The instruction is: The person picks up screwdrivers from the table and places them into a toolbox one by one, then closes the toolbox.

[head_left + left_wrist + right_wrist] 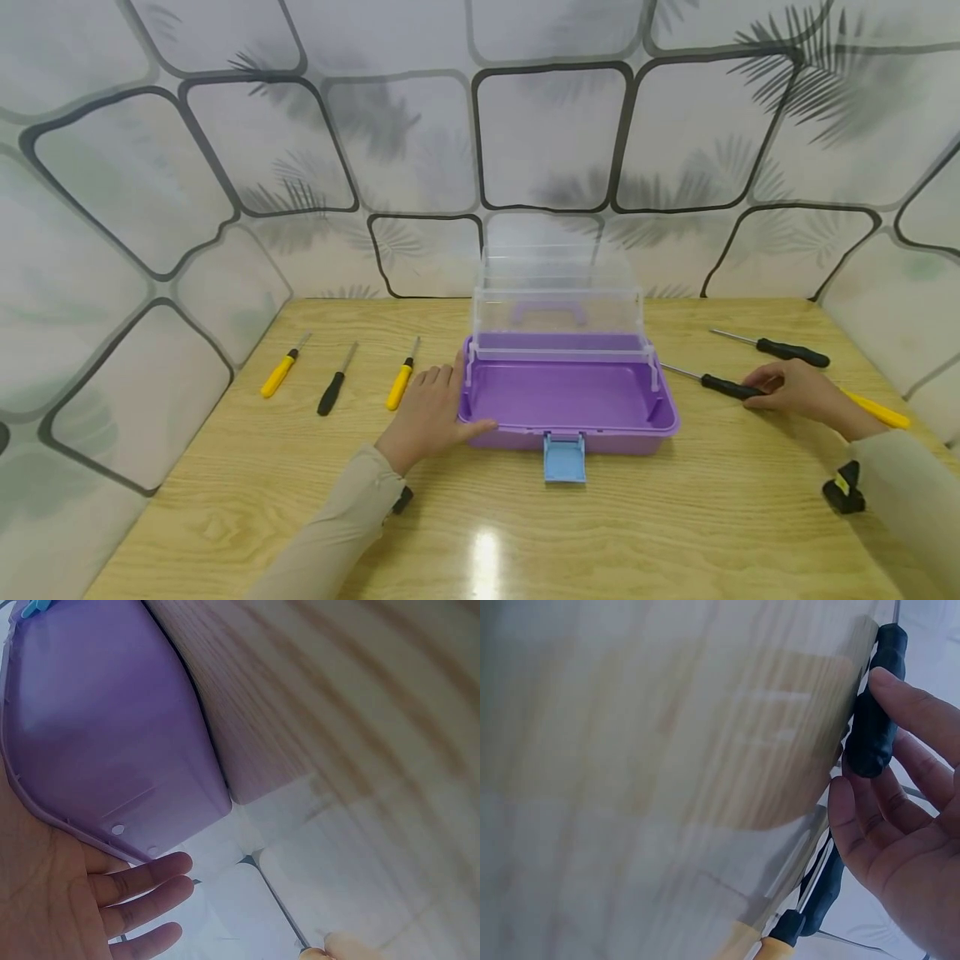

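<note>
I have the right grip (797, 391) pinching a black screwdriver (722, 386) by its handle
I see its shaft pointing leftward from that grip; the left grip (432, 414), fingers extended and relaxed, rests against the purple box (622, 442) just right of it, thumb at the front rim.

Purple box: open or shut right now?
Open: the box has its clear lid raised at the back, and the blue latch hangs undone in front.

Reaches forward with long-sleeved arms (341, 518) well apart; spreads the left hand (432, 417) with fingers (150, 904) nearly straight and thumb (476, 429) out sideways; curls the right hand (799, 390) into a pinch.
</note>
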A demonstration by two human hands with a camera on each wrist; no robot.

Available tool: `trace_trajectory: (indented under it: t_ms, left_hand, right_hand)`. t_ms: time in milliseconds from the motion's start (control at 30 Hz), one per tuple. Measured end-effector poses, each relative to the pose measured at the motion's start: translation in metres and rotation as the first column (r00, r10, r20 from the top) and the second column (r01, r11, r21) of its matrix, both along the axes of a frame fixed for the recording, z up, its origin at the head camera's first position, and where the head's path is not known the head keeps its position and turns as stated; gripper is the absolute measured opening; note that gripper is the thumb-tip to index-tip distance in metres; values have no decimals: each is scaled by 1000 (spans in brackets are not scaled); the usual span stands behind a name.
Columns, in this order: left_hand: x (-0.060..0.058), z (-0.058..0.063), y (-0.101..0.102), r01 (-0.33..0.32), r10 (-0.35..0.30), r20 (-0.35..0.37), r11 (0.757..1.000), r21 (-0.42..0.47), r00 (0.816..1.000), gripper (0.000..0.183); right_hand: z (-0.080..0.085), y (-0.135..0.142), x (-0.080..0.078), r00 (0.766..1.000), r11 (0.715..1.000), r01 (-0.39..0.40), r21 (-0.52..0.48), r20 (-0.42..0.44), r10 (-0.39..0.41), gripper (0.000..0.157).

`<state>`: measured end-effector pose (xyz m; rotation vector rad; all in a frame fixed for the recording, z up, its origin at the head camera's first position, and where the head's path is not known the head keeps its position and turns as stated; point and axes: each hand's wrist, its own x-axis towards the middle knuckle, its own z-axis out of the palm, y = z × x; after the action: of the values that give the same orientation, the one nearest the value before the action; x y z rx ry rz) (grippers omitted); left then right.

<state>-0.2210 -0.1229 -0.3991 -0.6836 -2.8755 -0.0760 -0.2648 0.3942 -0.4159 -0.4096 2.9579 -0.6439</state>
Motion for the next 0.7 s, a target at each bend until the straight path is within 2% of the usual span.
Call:
trace_trajectory:
  t_ms: [700]
  left_hand:
    - [1, 0, 0, 0, 0, 19, 1000, 14, 1000, 111]
  right_hand:
    - [6, 1, 9, 999, 999, 50, 11, -16, -50, 38]
